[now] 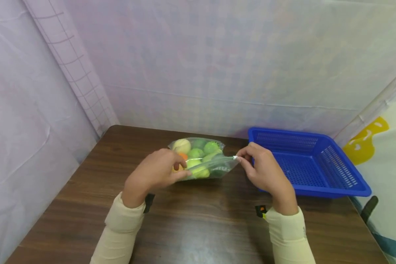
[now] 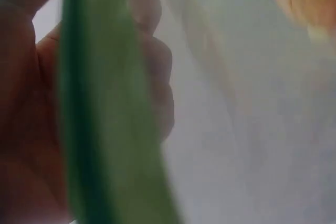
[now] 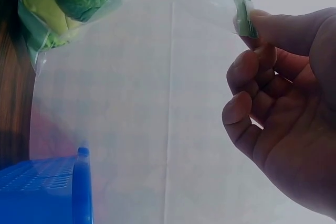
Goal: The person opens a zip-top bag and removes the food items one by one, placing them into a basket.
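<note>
Left hand (image 1: 155, 170), fingers curled, pinching one end of the seal (image 1: 214, 162) of a zip bag (image 1: 222, 169); right hand (image 1: 262, 168), thumb and forefinger on the opposite corner at a white slider (image 1: 235, 157), near the blue basket (image 1: 334, 191). Bag: toward the tabletop's (image 1: 198, 227) back edge; clear, pliant plastic; rounded produce (image 1: 195, 153) inside. Tabletop: wood-grain, open room between the cream sleeves (image 1: 120, 227). Basket: rigid, perforated, rectangular. Backdrop (image 1: 217, 66): wrinkled, faintly checked sheet.
</note>
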`<state>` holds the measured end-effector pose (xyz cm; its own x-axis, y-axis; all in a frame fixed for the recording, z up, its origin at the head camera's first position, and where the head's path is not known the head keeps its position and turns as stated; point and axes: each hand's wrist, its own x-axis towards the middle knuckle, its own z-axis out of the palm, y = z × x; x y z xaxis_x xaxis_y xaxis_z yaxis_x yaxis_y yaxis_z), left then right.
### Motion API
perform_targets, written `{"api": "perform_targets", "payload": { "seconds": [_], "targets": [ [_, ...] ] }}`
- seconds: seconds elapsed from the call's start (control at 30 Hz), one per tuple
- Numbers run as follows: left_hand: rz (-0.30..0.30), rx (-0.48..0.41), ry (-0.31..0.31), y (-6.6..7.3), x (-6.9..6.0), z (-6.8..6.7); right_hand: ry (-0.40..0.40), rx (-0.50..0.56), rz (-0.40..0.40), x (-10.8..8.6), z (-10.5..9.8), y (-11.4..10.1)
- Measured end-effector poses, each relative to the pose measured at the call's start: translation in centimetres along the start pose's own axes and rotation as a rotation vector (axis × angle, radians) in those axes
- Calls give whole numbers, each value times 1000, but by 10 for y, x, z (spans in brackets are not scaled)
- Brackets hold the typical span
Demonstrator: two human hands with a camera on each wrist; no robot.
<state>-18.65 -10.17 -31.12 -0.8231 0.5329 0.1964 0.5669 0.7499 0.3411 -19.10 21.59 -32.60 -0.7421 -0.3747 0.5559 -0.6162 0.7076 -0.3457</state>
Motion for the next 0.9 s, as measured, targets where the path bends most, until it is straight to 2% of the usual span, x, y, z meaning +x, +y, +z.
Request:
{"api": "perform_targets", "payload": {
  "seconds": [0.1, 0.2, 0.37, 0.53, 0.6, 0.67, 0.8, 0.9],
  "targets": [
    [29, 54, -26, 8, 8, 11, -20, -3, 18, 0, -1, -1],
    [47, 88, -10, 11, 11, 16, -40, -19, 42, -1, -2, -1],
    [88, 110, 138, 15, 14, 17, -78, -46, 69, -3, -10, 1],
    [174, 143, 361, 19, 19, 18, -115, -62, 70, -5, -18, -1],
    [209, 148, 448, 22, 21, 19, -108, -67, 70, -6, -21, -5],
    [239, 150, 508, 25, 23, 22, -75, -63, 58, -8, -23, -12],
    [279, 142, 554, 35, 27, 27, 1, -26, -31, -10, -23, -38],
    [302, 129, 547, 43, 31, 28, -8, -16, -126, -9, -11, -62]
  ]
}}
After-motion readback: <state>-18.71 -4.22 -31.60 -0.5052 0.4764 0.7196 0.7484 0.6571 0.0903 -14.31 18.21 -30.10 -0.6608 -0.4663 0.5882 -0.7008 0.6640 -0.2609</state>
